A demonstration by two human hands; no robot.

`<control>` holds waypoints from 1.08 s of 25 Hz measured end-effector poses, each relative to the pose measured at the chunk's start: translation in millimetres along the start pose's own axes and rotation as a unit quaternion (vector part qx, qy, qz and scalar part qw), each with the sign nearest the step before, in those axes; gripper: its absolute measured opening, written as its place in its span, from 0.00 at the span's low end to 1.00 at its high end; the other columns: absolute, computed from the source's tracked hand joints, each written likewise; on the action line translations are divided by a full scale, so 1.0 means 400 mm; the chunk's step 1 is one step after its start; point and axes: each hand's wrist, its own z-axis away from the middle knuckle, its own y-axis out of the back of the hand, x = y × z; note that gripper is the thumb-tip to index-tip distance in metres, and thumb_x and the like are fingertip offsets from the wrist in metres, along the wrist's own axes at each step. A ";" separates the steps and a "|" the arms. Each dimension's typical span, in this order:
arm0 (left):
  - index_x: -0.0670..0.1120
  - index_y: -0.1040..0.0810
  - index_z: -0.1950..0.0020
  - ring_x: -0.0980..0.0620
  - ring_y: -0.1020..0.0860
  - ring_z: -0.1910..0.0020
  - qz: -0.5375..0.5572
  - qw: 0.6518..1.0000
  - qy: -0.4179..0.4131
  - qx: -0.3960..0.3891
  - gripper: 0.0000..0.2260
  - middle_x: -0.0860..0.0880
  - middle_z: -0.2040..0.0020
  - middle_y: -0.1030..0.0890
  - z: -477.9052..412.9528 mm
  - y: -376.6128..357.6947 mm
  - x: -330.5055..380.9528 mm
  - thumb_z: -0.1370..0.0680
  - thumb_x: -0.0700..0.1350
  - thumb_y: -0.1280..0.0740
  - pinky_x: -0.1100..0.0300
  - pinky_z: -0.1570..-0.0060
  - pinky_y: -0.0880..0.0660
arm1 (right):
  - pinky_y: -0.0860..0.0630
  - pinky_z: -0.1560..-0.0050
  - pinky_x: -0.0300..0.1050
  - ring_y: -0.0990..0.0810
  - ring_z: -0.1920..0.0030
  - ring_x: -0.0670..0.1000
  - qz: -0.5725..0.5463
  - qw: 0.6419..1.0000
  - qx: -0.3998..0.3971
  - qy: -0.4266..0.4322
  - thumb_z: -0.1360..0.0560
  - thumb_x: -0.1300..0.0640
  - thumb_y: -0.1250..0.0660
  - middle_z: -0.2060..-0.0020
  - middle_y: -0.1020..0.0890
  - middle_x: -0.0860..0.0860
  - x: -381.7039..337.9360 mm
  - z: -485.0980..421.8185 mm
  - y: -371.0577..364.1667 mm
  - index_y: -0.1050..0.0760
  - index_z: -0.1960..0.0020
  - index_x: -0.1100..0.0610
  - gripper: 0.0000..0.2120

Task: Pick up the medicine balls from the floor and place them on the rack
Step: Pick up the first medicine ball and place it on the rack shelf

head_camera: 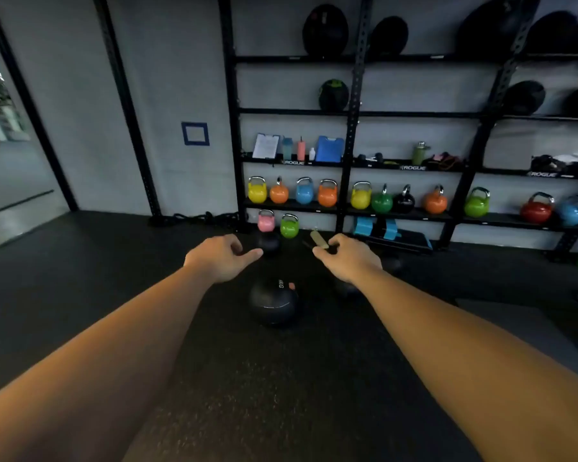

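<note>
A black medicine ball (pixel 273 302) lies on the dark floor between my outstretched arms. A smaller black ball (pixel 269 243) sits farther off, near the foot of the black rack (pixel 354 111). Another dark ball (pixel 346 290) is partly hidden under my right wrist. My left hand (pixel 222 256) hovers above and left of the near ball, fingers loosely curled, holding nothing. My right hand (pixel 347 256) hovers to its right, fingers relaxed and empty. Several black medicine balls (pixel 326 30) rest on the rack's upper shelves.
Coloured kettlebells (pixel 327 195) fill the lower shelves, and two stand on the floor (pixel 289 225). Bottles and a clipboard (pixel 266 145) occupy the middle shelf. A blue bench (pixel 391 233) lies under the rack. A mirror wall (pixel 10 145) runs along the left.
</note>
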 end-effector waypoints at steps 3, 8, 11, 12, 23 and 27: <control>0.55 0.22 0.35 0.45 0.21 0.38 -0.052 0.998 0.005 -0.019 0.33 0.50 0.39 0.17 -0.177 0.029 -0.050 0.26 0.78 0.42 0.44 0.35 0.28 | 0.22 0.47 0.52 0.21 0.37 0.56 0.025 1.000 -0.015 0.000 0.24 0.28 0.39 0.35 0.21 0.50 -0.081 -0.150 -0.053 0.27 0.30 0.46 0.30; 0.55 0.21 0.36 0.45 0.22 0.36 -0.056 0.997 0.002 -0.044 0.31 0.50 0.40 0.18 -0.417 -0.021 -0.094 0.25 0.77 0.41 0.47 0.35 0.29 | 0.21 0.44 0.53 0.21 0.36 0.55 0.050 0.997 -0.060 0.007 0.22 0.29 0.39 0.35 0.20 0.50 -0.146 -0.357 -0.182 0.26 0.29 0.46 0.30; 0.56 0.22 0.38 0.46 0.21 0.39 -0.056 0.996 0.010 -0.075 0.30 0.51 0.41 0.18 -0.570 -0.105 -0.133 0.26 0.77 0.41 0.48 0.39 0.28 | 0.23 0.46 0.51 0.21 0.37 0.54 0.055 0.996 -0.075 0.006 0.22 0.30 0.39 0.38 0.19 0.50 -0.141 -0.503 -0.279 0.26 0.28 0.47 0.30; 0.56 0.22 0.38 0.47 0.21 0.39 -0.055 0.995 0.014 -0.085 0.30 0.51 0.42 0.18 -0.619 -0.129 -0.144 0.26 0.77 0.40 0.48 0.40 0.27 | 0.24 0.45 0.52 0.21 0.36 0.55 0.053 0.995 -0.081 0.005 0.22 0.30 0.38 0.36 0.20 0.50 -0.132 -0.549 -0.313 0.26 0.28 0.47 0.30; 0.55 0.24 0.34 0.50 0.20 0.42 -0.018 0.989 0.086 -0.116 0.36 0.53 0.41 0.18 -1.330 -0.349 -0.212 0.29 0.79 0.40 0.47 0.44 0.22 | 0.25 0.37 0.56 0.27 0.29 0.58 0.050 0.986 -0.161 0.014 0.21 0.32 0.37 0.28 0.26 0.52 0.005 -1.316 -0.587 0.33 0.22 0.47 0.33; 0.55 0.25 0.32 0.51 0.21 0.44 -0.012 0.986 0.099 -0.133 0.34 0.54 0.40 0.20 -1.570 -0.452 -0.274 0.28 0.77 0.39 0.50 0.49 0.22 | 0.24 0.39 0.55 0.26 0.30 0.58 0.044 0.981 -0.190 -0.001 0.22 0.31 0.37 0.28 0.25 0.52 0.018 -1.568 -0.726 0.33 0.23 0.46 0.33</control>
